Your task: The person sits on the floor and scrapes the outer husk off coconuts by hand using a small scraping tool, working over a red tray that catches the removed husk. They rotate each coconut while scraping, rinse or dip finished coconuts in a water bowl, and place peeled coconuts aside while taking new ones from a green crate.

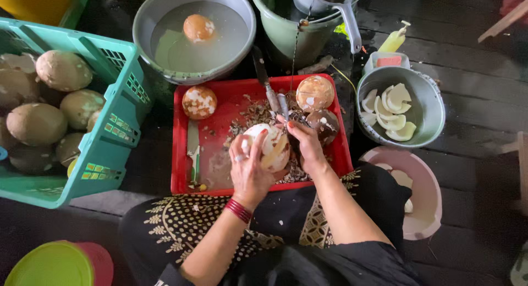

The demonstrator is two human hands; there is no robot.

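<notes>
My left hand [248, 168] cups a partly peeled white coconut [272, 148] over the red tray [181, 148]. My right hand [305, 143] grips a knife [278, 102] whose blade points away from me, its edge against the coconut's top. Brown shavings [250, 115] lie under and around the coconut. Two brown-skinned coconuts [314, 93] sit just beyond my right hand on the tray, and another [199, 102] rests at the tray's far left corner.
A second knife [193, 148] lies at the tray's left side. A grey basin of water [165, 22] holds a floating coconut [198, 28]. A green crate [115, 126] of coconuts stands left. A metal bowl [432, 107] holds white coconut pieces; a pink bowl [429, 192] sits right.
</notes>
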